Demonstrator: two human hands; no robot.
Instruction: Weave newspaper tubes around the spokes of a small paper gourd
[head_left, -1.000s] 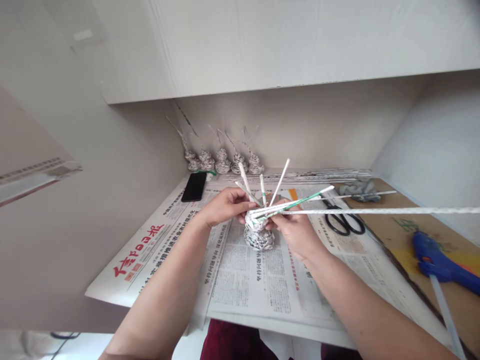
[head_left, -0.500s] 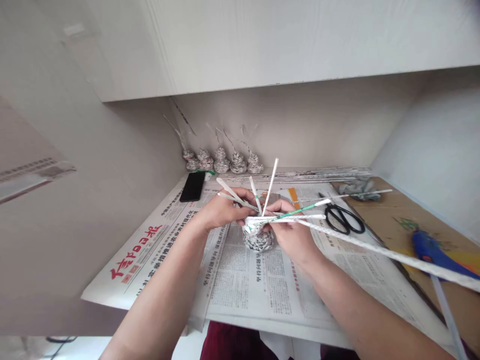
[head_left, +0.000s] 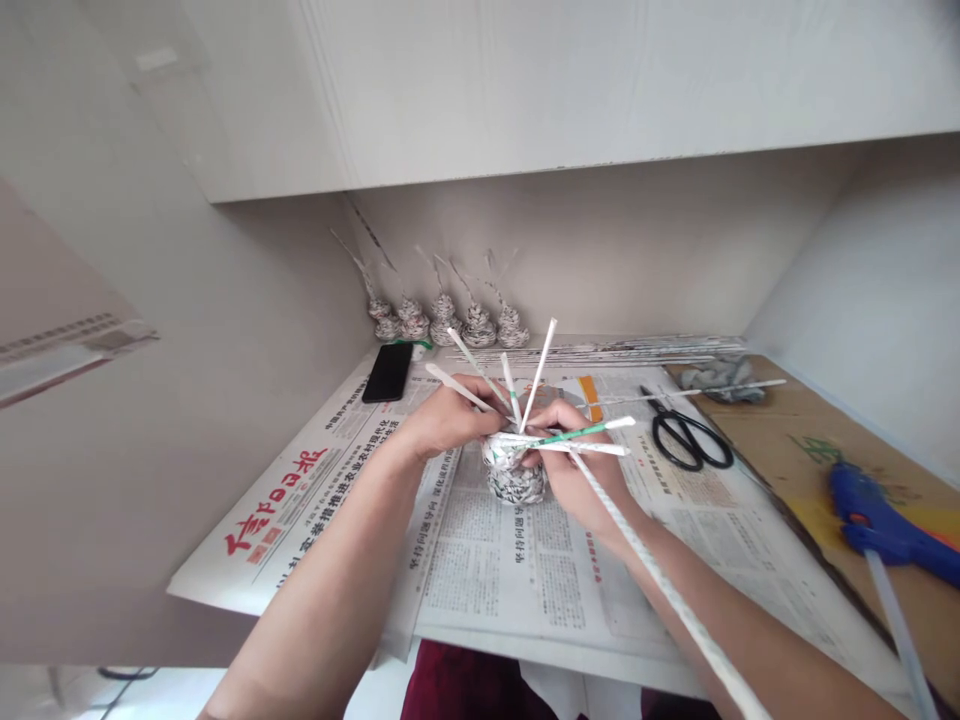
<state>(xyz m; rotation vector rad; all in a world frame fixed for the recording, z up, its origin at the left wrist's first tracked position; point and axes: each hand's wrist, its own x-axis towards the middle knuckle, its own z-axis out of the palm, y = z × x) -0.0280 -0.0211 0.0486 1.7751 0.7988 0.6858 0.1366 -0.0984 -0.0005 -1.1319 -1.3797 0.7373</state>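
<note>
A small gourd woven from rolled newspaper [head_left: 515, 478] stands on the newspaper sheet, held between both hands. Short white paper strips [head_left: 537, 375] fan up and outward from its top, one of them wrapped in green [head_left: 577, 434]. My left hand [head_left: 459, 412] is closed around the left side of the rim, fingers bent behind the strips. On the right side my right hand [head_left: 574, 465] is closed, thumb and fingers pinching among the strips at the rim. A long paper strip [head_left: 652, 562] runs from there down over my right forearm. The fingertips are partly hidden.
Several finished woven gourds [head_left: 478, 325] line the back wall beside a black phone [head_left: 388, 372]. Long paper rods [head_left: 600, 352] lie along the back. To the right are black scissors [head_left: 690, 440], a grey crumpled cloth [head_left: 720, 380] and a blue glue gun [head_left: 874, 515] on cardboard [head_left: 780, 430].
The long strip has swung from pointing right to running down toward me over my right forearm. One strip on the left now stands more upright. Both hands stay at the gourd.
</note>
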